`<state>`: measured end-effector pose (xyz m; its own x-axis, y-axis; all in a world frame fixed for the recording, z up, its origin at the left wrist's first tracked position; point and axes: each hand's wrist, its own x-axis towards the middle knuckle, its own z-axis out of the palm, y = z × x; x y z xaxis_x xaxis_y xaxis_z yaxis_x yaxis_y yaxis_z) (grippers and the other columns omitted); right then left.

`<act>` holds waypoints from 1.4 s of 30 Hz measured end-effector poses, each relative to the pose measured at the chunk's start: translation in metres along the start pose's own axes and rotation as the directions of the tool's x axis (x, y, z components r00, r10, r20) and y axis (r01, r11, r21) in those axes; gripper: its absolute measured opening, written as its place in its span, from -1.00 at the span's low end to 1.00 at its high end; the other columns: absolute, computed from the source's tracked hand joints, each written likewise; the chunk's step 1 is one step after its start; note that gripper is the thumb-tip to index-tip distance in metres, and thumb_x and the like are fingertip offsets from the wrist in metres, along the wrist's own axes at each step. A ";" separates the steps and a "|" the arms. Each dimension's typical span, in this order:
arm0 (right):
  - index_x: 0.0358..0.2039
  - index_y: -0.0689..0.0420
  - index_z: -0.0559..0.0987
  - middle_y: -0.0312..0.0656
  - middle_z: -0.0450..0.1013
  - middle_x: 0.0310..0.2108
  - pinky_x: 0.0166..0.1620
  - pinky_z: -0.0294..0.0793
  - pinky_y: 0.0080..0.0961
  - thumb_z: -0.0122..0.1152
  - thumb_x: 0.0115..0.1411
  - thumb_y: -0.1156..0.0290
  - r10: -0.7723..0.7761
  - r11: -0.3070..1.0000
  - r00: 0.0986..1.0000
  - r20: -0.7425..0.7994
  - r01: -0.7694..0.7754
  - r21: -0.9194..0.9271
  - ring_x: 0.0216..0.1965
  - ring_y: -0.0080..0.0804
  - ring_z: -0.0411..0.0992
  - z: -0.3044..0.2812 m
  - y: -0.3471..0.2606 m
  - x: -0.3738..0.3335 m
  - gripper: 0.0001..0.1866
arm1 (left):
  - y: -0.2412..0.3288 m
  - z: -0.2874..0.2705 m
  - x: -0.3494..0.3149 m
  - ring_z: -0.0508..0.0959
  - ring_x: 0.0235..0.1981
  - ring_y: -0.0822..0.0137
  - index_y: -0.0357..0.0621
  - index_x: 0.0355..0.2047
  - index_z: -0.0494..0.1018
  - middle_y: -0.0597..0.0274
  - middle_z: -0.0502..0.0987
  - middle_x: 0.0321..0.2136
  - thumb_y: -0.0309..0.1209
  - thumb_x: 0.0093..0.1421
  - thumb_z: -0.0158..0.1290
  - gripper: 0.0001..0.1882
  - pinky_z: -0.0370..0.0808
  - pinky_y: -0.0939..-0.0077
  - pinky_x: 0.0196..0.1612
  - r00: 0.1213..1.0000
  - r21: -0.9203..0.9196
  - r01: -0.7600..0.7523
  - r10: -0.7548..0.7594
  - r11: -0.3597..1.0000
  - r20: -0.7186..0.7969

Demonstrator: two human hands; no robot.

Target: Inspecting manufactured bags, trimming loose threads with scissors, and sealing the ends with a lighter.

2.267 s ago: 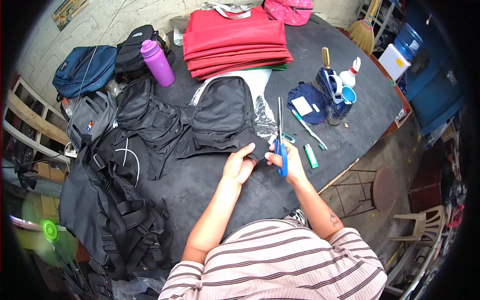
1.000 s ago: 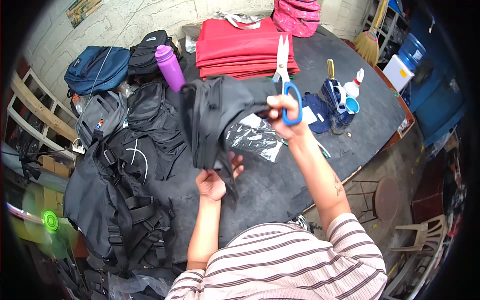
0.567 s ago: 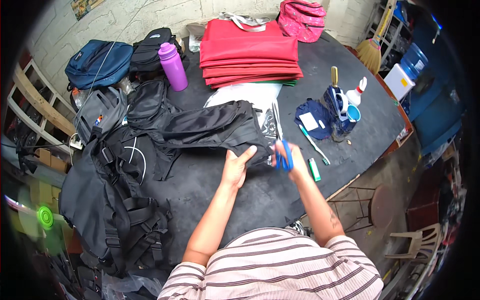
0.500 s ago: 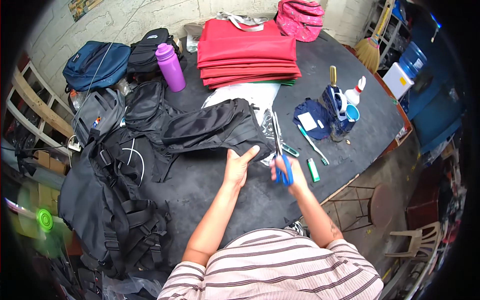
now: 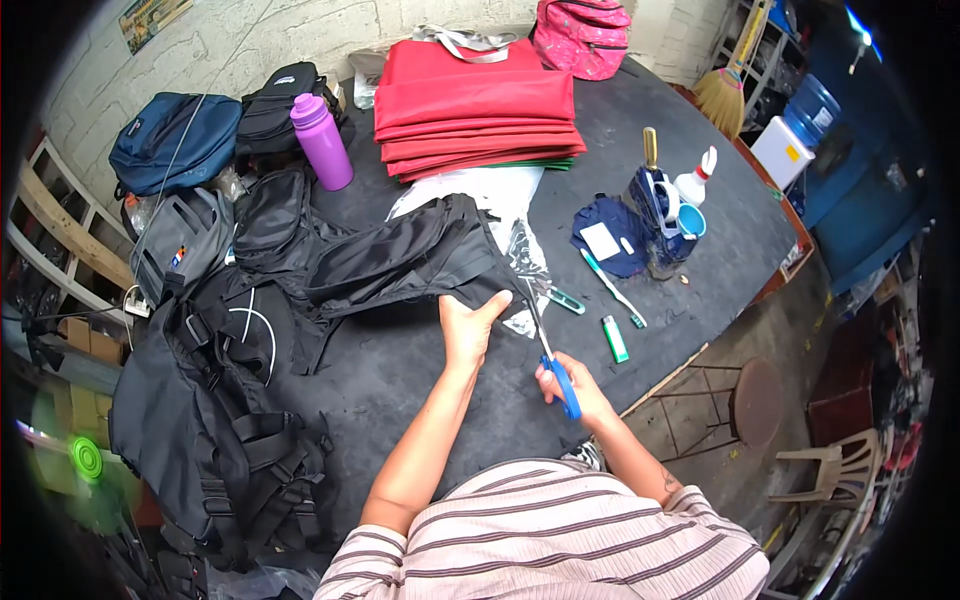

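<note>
My left hand [image 5: 467,330] grips the near edge of a black fabric bag piece [image 5: 400,255], its thumb on top and the fingers hidden underneath. In my right hand [image 5: 580,388] is a pair of scissors [image 5: 561,385] with blue handles. Their blades point away from me and meet the right end of the black piece; whether they are cutting cannot be made out. The piece stretches left toward more black bag parts [image 5: 275,215]. Just beyond the blades lie clear plastic [image 5: 527,255] and a small green-handled tool [image 5: 567,300].
Folded red fabric [image 5: 475,105] is stacked at the back, beside a purple bottle [image 5: 322,145]. Right of my hands are a toothbrush [image 5: 615,290], a green lighter [image 5: 614,340] and a blue caddy [image 5: 655,200]. Black straps and bags [image 5: 200,420] heap up on the left.
My right hand has come nearer to me, and the scissors have swung from pointing straight away to slanting left, their blades now at the piece's corner. The whole view has shifted slightly.
</note>
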<state>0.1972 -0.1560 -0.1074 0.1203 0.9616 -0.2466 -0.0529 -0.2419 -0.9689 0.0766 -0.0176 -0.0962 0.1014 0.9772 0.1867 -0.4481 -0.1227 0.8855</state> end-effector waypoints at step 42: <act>-0.50 0.16 0.43 -0.32 0.39 -0.64 -0.57 0.26 -0.72 0.21 0.08 0.20 -0.084 0.964 0.969 -0.234 0.138 0.228 -0.67 -0.64 0.35 0.012 -0.018 0.022 -0.71 | 0.006 -0.006 -0.003 0.45 -0.25 0.40 -0.36 -0.12 0.32 0.19 0.45 -0.24 -0.64 -0.12 0.18 -0.51 0.35 0.55 -0.10 0.989 -0.098 0.129 -0.121 0.987 0.084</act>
<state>0.1886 -0.1285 -0.0950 0.3529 0.9214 -0.1627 -0.2600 -0.0705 -0.9630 0.0679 -0.0202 -0.0942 0.2286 0.9669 0.1131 -0.5161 0.0219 0.8562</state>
